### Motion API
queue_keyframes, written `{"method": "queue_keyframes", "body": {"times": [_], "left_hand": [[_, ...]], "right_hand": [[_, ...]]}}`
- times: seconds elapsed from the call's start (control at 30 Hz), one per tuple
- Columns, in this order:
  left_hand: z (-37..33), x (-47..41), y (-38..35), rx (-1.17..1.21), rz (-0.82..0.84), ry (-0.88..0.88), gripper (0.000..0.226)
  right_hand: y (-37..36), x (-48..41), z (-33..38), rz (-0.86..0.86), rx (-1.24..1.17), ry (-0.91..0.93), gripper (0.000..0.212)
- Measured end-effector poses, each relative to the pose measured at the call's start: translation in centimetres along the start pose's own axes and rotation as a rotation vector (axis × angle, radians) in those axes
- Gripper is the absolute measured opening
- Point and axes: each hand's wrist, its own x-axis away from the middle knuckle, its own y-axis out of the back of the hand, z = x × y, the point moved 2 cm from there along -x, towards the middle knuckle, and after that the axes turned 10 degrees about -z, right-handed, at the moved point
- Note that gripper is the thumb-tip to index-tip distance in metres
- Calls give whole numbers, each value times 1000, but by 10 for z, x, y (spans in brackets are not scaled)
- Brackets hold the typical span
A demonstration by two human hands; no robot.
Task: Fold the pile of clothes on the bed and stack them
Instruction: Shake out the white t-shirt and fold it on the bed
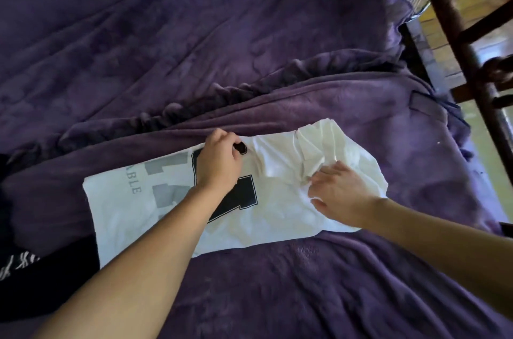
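A white T-shirt (277,216) with grey and black block print lies as a long folded strip across the purple blanket (249,33). My left hand (219,163) rests on its far edge over the black print, fingers curled and pinching the cloth. My right hand (338,191) is on the crumpled right end of the shirt, its fingertips pinching a fold of the white fabric.
Dark clothes (41,277), one with a black-and-white pattern, lie at the left edge of the bed. A gathered ridge of blanket (194,108) runs behind the shirt. A dark wooden frame (472,41) stands past the bed's right edge.
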Motion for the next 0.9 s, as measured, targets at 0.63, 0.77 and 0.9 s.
{"method": "queue_keyframes", "body": {"times": [0.63, 0.77, 0.9], "left_hand": [[-17, 74, -58, -368, 378, -452, 85], [-9, 82, -66, -359, 380, -443, 89], [-13, 81, -70, -332, 413, -398, 87]], "right_hand": [[-1, -40, -44, -361, -365, -914, 62], [-19, -56, -58, -413, -468, -1039, 25], [-44, -20, -86, -479, -744, -1442, 22]]}}
